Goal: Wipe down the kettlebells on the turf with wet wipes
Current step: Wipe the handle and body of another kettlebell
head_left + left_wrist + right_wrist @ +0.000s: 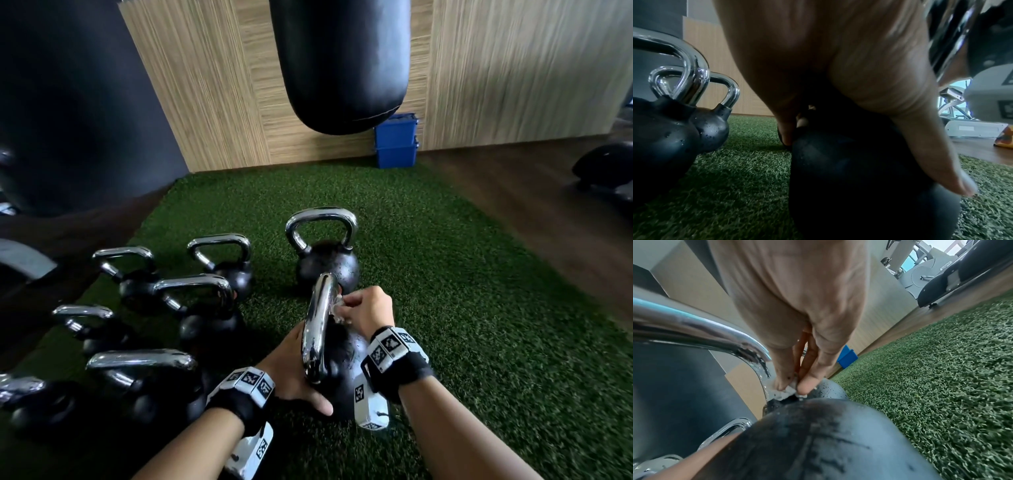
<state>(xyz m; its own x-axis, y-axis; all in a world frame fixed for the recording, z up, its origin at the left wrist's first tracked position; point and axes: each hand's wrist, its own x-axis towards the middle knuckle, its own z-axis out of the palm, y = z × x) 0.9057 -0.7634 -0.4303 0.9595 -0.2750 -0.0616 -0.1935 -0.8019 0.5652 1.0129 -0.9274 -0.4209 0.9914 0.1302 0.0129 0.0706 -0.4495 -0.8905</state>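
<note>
Green turf [428, 274] covers the floor in front of a pale wood-panelled wall [513, 85], and a black punching bag [342, 61] hangs over its far edge. Two stacked blue bins [396, 142] stand against the wall at the turf's far edge, just right of the bag.

Along the turf's left edge sits a cluster of black kettlebells [202, 308] with chrome handles, close together, some touching. One more kettlebell [327, 263] stands apart near the middle of the turf, upright, its body beaded with droplets.

Nearest the person, toward the near edge, is the kettlebell being wiped [342, 370] — its black body wet and streaked, its chrome handle [318, 325] running front to back.

Left hand [291, 373] lies spread against the left side of that kettlebell's body, fingers fairly straight, thumb pressed along the near side; it grasps nothing.

Right hand [368, 310] reaches over the far end of the handle, thumb and fingertips pinched on a small crumpled white wet wipe [786, 391] — pressed where the handle's far leg meets the body.
</note>
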